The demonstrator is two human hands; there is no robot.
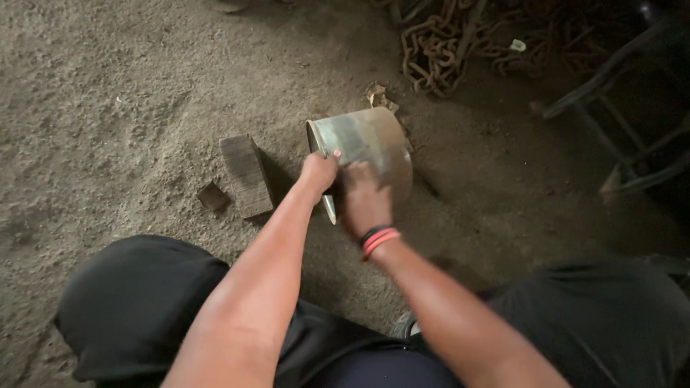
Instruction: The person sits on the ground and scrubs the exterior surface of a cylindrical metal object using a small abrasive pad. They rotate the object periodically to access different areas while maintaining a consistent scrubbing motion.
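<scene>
The metal pot point(366, 144) lies tipped on its side on the dirt floor point(108, 93), mouth facing left, and from this angle you can't really see inside it, so no telling if anything's in there. The person's left hand point(318, 172) is clamped on the rim at the mouth, fingers hooked over the edge. The right hand point(363, 197) is pressed flat-ish against the pot's side wall, a bit blurred, so whether it's gripping or just resting there is hard to call. The two hands sit close together, nearly touching, both on the pot. There's a red and black band point(379, 241) on the right wrist.

The floor is packed grey-brown dirt, rough and dusty. Just left of the pot sits a wood block point(246, 174), and a smaller dark chunk point(213, 196) lies right beside that. Up top there's a heap of rusty chain point(438, 50), and a crumpled scrap point(377, 95) lies just behind the pot. Over on the right, in the dark, part of a metal frame point(618, 108) shows. The person is crouched, dark trousers point(136, 302) filling the bottom of the view.

The pot itself looks dull and tarnished, greenish-grey with a brownish patch toward its base, round and straight-sided with a thin lip.
</scene>
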